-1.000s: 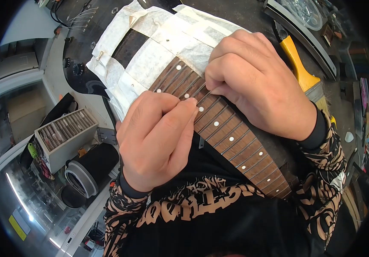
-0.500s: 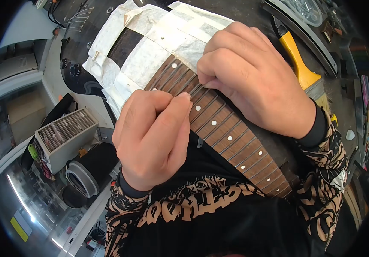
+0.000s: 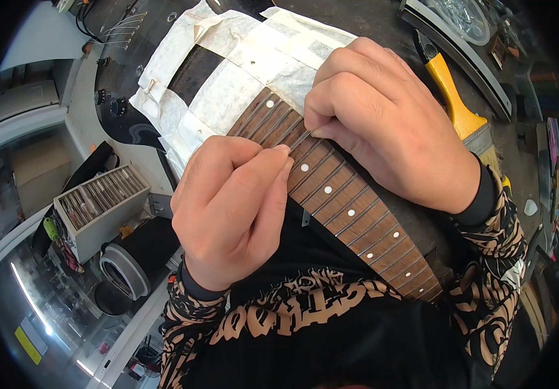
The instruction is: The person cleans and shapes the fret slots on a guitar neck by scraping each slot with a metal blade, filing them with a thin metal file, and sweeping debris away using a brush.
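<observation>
A guitar fretboard of brown wood with white dot inlays runs diagonally from the taped body down toward my lap. Fingers closed in a pinch, my left hand is over its near edge. Across from it, my right hand pinches at the far edge. Between the two sets of fingertips a thin fret wire lies across the board, one end at each hand. Its ends are hidden by my fingers. Pale masking tape covers the guitar body just above the fretboard.
A yellow-handled brush lies right of my right hand, by dark-jawed pliers or cutters. Control knobs sit on the dark guitar body. At left stand a box of thin strips and a black cylinder.
The guitar has shifted slightly right and down in view. Both hands keep their pinch, with my right hand a little farther right.
</observation>
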Demonstrator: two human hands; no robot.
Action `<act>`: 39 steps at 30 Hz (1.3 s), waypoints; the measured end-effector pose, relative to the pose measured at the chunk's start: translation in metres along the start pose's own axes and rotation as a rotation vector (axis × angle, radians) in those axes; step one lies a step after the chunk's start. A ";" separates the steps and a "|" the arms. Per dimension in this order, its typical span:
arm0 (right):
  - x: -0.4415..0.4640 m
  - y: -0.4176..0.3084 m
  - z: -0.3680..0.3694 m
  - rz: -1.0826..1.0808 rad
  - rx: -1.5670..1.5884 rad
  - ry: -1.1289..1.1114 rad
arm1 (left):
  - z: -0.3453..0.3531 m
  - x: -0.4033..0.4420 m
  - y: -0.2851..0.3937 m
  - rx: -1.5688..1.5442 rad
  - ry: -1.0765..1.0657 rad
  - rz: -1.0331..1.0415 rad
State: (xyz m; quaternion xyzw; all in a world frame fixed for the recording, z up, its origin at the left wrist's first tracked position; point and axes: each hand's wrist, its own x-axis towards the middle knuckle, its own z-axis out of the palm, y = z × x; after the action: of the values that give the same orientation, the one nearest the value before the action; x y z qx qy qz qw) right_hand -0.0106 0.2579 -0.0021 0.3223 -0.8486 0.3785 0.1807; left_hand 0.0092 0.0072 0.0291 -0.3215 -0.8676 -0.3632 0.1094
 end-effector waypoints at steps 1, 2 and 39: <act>0.000 0.000 0.000 -0.003 -0.007 0.000 | 0.000 -0.001 0.000 0.004 -0.007 -0.002; 0.000 0.000 0.000 -0.006 -0.013 -0.001 | 0.000 -0.002 0.000 0.015 -0.007 0.009; 0.001 -0.001 -0.004 -0.006 0.031 0.002 | -0.003 0.004 0.000 -0.005 -0.008 0.035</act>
State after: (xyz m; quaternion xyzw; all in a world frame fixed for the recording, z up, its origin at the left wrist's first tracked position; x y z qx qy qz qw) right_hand -0.0100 0.2597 0.0013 0.3273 -0.8415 0.3913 0.1778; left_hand 0.0058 0.0065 0.0330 -0.3383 -0.8613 -0.3623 0.1116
